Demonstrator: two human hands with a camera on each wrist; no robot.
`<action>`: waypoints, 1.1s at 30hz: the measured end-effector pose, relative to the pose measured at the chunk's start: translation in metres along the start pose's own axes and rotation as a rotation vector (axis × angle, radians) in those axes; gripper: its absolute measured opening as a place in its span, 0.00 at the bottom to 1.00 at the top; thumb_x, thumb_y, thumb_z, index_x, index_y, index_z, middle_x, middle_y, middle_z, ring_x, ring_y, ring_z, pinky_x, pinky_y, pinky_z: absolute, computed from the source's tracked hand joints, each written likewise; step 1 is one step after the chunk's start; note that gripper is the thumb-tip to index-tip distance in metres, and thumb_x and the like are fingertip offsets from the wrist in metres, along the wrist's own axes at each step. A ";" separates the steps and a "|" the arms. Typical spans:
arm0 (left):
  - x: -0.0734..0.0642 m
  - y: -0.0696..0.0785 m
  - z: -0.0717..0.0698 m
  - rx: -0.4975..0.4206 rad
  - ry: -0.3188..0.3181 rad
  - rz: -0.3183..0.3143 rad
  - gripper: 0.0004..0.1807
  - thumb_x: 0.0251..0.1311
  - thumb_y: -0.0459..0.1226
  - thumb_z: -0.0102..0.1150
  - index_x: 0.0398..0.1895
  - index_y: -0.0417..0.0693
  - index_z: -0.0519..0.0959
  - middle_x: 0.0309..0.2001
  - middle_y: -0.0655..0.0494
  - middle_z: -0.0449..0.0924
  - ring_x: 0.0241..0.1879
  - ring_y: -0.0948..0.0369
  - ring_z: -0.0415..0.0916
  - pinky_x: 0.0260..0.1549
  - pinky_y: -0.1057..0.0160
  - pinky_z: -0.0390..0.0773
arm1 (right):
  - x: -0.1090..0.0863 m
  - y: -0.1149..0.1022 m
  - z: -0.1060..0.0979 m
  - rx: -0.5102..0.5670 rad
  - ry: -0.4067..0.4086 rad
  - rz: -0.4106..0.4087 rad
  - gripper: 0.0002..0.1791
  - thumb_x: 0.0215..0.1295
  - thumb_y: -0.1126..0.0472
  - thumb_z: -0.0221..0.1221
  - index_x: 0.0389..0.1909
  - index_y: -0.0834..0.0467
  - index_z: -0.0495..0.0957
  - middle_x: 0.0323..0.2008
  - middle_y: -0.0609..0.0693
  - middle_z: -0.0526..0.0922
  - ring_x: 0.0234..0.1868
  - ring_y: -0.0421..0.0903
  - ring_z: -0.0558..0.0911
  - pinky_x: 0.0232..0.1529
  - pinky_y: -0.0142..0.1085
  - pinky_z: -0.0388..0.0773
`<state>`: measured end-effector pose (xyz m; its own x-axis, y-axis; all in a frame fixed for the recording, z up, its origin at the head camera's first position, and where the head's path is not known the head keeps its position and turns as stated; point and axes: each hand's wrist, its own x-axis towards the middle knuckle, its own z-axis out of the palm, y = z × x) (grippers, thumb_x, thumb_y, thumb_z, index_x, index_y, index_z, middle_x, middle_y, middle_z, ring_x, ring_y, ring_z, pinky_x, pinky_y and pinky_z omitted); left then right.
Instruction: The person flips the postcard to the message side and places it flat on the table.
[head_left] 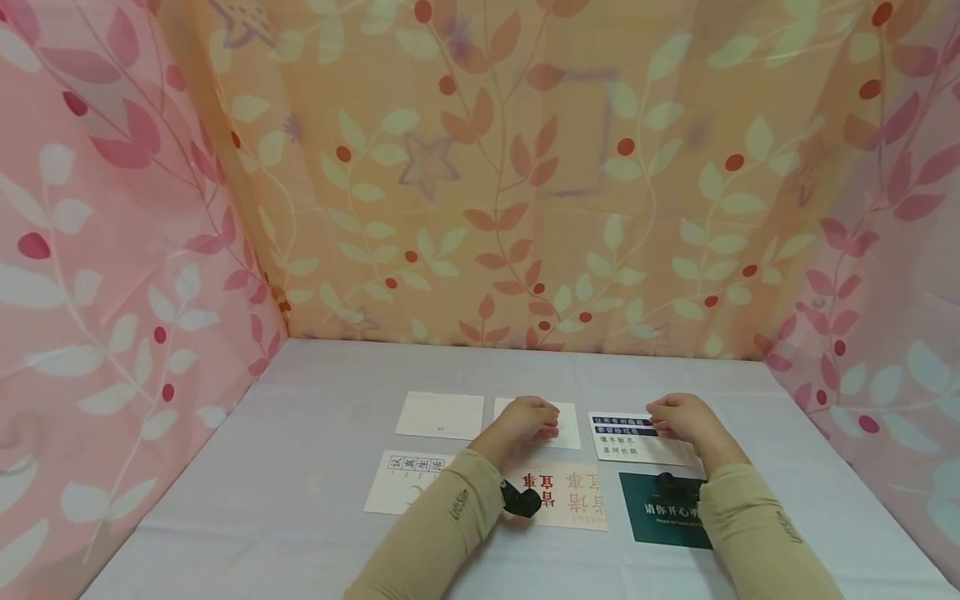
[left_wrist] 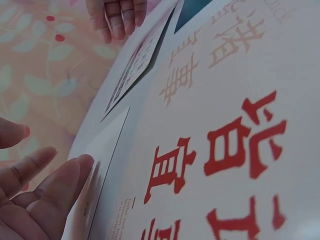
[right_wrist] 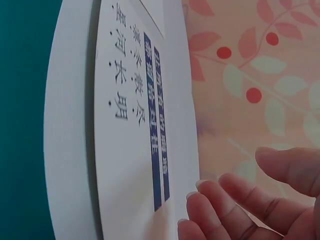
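My left hand is over the white card in the middle of the back row, fingers loosely bent and holding nothing. In the left wrist view its thumb and fingers stand apart beside that card's edge; whether a fingertip touches it I cannot tell. At the right end of that row lies a white card with dark blue bands of text. Above its right part hovers my right hand, partly covering it. The right wrist view shows the fingers spread and relaxed, with nothing between them.
A plain white card lies back left. In front are a white card with black characters, a cream card with red characters and a dark green card. Floral curtains enclose the white tabletop.
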<state>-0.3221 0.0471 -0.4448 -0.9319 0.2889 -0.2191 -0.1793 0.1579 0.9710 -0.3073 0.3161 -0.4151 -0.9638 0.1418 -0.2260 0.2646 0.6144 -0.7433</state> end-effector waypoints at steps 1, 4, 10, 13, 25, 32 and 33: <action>0.000 0.000 0.002 -0.010 -0.003 -0.010 0.12 0.61 0.35 0.52 0.43 0.36 0.77 0.35 0.48 0.79 0.32 0.61 0.79 0.34 0.65 0.79 | -0.001 0.001 -0.002 -0.001 0.001 0.000 0.21 0.66 0.54 0.51 0.49 0.68 0.72 0.41 0.62 0.79 0.35 0.47 0.79 0.41 0.40 0.78; 0.000 -0.001 0.009 -0.031 0.000 -0.036 0.12 0.61 0.35 0.52 0.43 0.38 0.77 0.36 0.48 0.79 0.32 0.60 0.78 0.34 0.65 0.79 | -0.007 0.004 -0.007 0.004 -0.007 -0.029 0.23 0.66 0.54 0.51 0.49 0.71 0.71 0.41 0.64 0.78 0.36 0.48 0.79 0.39 0.37 0.79; -0.003 0.000 0.024 -0.080 0.010 -0.058 0.11 0.59 0.36 0.54 0.43 0.41 0.78 0.37 0.49 0.78 0.33 0.59 0.78 0.36 0.64 0.78 | -0.012 0.013 -0.016 0.038 0.001 -0.031 0.24 0.66 0.54 0.51 0.48 0.73 0.69 0.39 0.63 0.79 0.33 0.45 0.79 0.37 0.35 0.79; -0.004 0.000 0.029 -0.095 0.021 -0.056 0.11 0.58 0.36 0.55 0.43 0.41 0.78 0.37 0.50 0.78 0.33 0.59 0.79 0.36 0.63 0.79 | -0.012 0.018 -0.020 0.037 0.000 -0.023 0.25 0.66 0.53 0.50 0.49 0.74 0.69 0.40 0.64 0.78 0.34 0.46 0.78 0.37 0.36 0.78; -0.004 0.001 0.039 -0.111 -0.006 -0.062 0.11 0.59 0.35 0.54 0.43 0.40 0.77 0.37 0.48 0.78 0.34 0.57 0.79 0.36 0.64 0.79 | -0.014 0.031 -0.025 0.023 0.016 0.077 0.27 0.66 0.49 0.50 0.51 0.70 0.68 0.33 0.55 0.79 0.32 0.46 0.76 0.34 0.33 0.76; -0.004 0.003 0.044 -0.107 0.007 -0.066 0.11 0.59 0.36 0.54 0.43 0.42 0.77 0.39 0.50 0.77 0.35 0.57 0.78 0.38 0.63 0.78 | -0.014 0.036 -0.026 0.014 0.021 0.093 0.28 0.65 0.49 0.51 0.50 0.71 0.68 0.32 0.55 0.79 0.33 0.46 0.76 0.32 0.31 0.75; -0.004 0.004 0.045 -0.112 0.009 -0.067 0.11 0.59 0.36 0.55 0.43 0.42 0.77 0.40 0.50 0.77 0.35 0.57 0.78 0.38 0.63 0.78 | -0.014 0.036 -0.026 0.016 0.023 0.098 0.28 0.65 0.49 0.51 0.51 0.71 0.68 0.32 0.55 0.79 0.33 0.46 0.76 0.32 0.30 0.75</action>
<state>-0.3046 0.0889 -0.4446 -0.9195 0.2724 -0.2833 -0.2748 0.0696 0.9590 -0.2854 0.3565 -0.4227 -0.9338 0.2185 -0.2834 0.3578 0.5845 -0.7282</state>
